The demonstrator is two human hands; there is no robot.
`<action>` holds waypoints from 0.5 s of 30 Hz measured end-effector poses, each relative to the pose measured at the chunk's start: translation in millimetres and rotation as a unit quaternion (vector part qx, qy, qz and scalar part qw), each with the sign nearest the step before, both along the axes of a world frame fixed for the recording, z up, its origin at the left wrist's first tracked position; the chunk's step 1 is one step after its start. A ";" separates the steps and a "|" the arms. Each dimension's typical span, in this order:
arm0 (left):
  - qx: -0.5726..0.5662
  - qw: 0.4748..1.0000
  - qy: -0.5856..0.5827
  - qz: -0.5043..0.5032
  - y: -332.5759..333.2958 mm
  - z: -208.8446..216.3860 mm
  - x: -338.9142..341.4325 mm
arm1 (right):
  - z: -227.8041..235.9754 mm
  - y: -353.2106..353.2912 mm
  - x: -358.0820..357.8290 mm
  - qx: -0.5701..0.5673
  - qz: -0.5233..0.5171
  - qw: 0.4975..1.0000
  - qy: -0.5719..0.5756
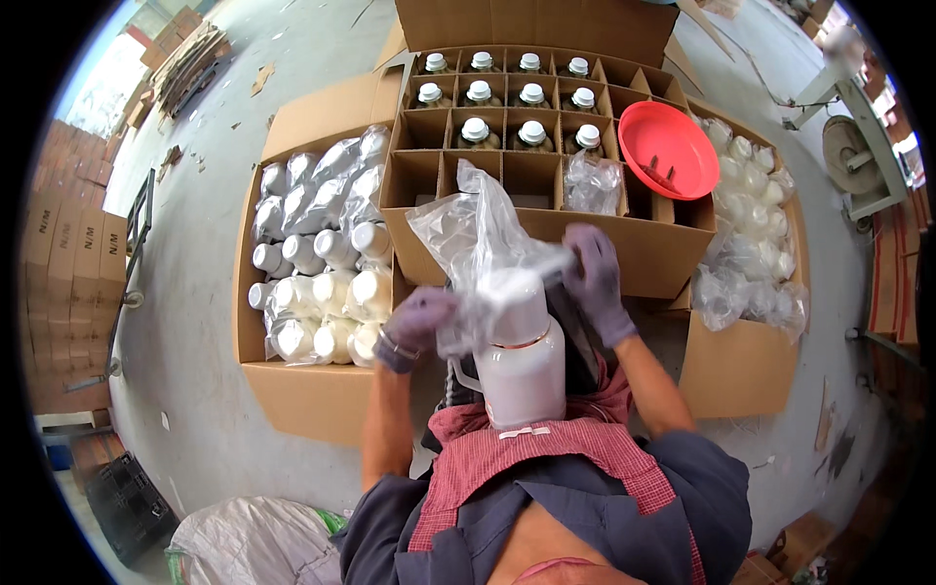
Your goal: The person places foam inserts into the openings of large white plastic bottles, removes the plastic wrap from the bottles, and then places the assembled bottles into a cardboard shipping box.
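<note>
Dark-blue cloth shirt (704, 487) foremost, clear plastic film (485, 239) over white handled jug (521, 378) was clutched by purple-gloved left hand (419, 320) and right hand (593, 271).

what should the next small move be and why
Perhaps steady the jug with the left hand before shifting the bag: the right hand grips the bag near the jug's top, and neither hand visibly holds the jug itself.
</note>
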State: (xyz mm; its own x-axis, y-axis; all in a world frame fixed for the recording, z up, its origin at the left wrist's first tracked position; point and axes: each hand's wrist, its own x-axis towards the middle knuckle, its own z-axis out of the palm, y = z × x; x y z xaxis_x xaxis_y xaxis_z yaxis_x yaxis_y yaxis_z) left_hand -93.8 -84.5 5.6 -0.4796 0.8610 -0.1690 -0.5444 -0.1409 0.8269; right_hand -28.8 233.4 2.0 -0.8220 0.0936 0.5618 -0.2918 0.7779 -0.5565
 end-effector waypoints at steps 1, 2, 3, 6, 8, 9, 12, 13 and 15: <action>-0.015 0.994 0.093 -0.060 -1.2 21.4 11.8 | 10.8 -0.9 25.5 0.025 0.029 0.998 0.050; -0.058 0.990 0.115 -0.065 -1.0 39.5 17.8 | 22.2 -5.2 50.3 0.049 0.064 0.991 0.102; -0.102 0.983 0.134 -0.072 1.1 55.1 24.8 | 17.8 -4.5 74.8 0.070 0.107 0.989 0.068; -0.242 0.956 0.163 -0.036 0.5 51.0 34.0 | -8.2 -13.3 140.6 0.095 0.174 0.980 -0.019; -0.302 0.932 0.200 0.002 0.7 49.8 43.9 | -13.2 -16.6 156.2 0.096 0.200 0.973 -0.055; -0.313 0.922 0.229 0.010 5.7 48.9 55.1 | -12.6 -15.2 161.2 0.095 0.205 0.972 -0.070; -0.281 0.879 0.353 -0.152 -18.4 -9.9 99.6 | -14.6 -8.4 182.5 0.130 0.271 0.944 -0.133; -0.198 0.884 0.379 -0.190 -33.8 -43.0 120.0 | -18.6 -6.0 189.9 0.148 0.302 0.929 -0.154; -0.220 0.905 0.319 -0.178 -57.7 -45.7 104.8 | -32.2 3.5 191.0 0.091 0.334 0.921 -0.180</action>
State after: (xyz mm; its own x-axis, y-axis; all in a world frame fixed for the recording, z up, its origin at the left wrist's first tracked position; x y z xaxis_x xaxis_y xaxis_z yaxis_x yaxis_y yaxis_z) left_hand 11.0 -142.1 -40.2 -0.3066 0.8965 -0.3198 0.1165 0.3688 0.9222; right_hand 162.2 236.9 -30.2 -0.7973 -0.5699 0.1987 -0.5622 0.5815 -0.5880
